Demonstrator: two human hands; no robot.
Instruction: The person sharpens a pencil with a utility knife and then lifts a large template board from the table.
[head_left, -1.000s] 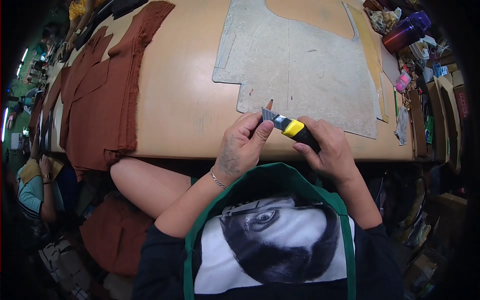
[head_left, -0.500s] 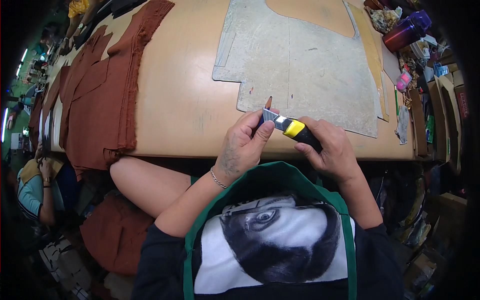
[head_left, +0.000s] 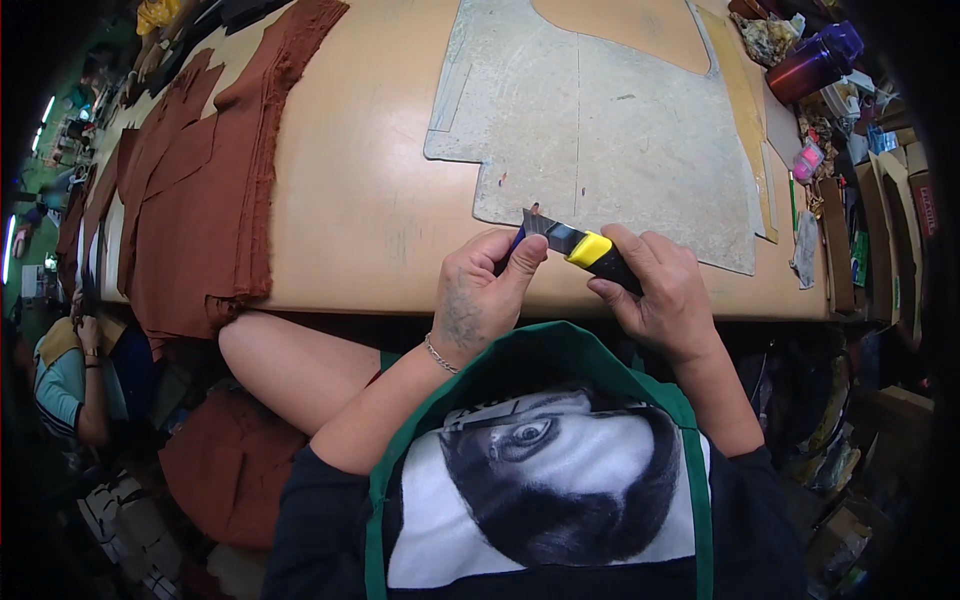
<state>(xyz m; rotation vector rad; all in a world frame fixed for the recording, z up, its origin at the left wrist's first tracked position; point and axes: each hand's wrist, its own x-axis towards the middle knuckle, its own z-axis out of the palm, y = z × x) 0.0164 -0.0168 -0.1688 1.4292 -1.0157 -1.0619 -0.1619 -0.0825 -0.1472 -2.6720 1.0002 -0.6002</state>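
Observation:
My left hand (head_left: 488,285) is closed around a dark blue pencil (head_left: 517,240), its sharpened tip pointing away from me. In my right hand (head_left: 655,285) is a yellow and black utility knife (head_left: 598,256), its wide blade (head_left: 555,236) out. The blade lies across the pencil's tip end and hides most of the bare wood. My left thumb presses near the blade's back edge. Both hands are above the table's near edge, just in front of a grey pattern board (head_left: 620,130) with a line down its middle.
Stacked rust-brown cloth (head_left: 200,190) covers the table's left part. Along the right edge stand a purple tumbler (head_left: 812,62), cardboard boxes (head_left: 900,230) and small clutter. A yellowish pattern piece (head_left: 745,110) lies beside the grey board. Other people work at the far left.
The knife blade has moved up along the pencil toward its tip and is turned to a different angle. My left hand has shifted slightly.

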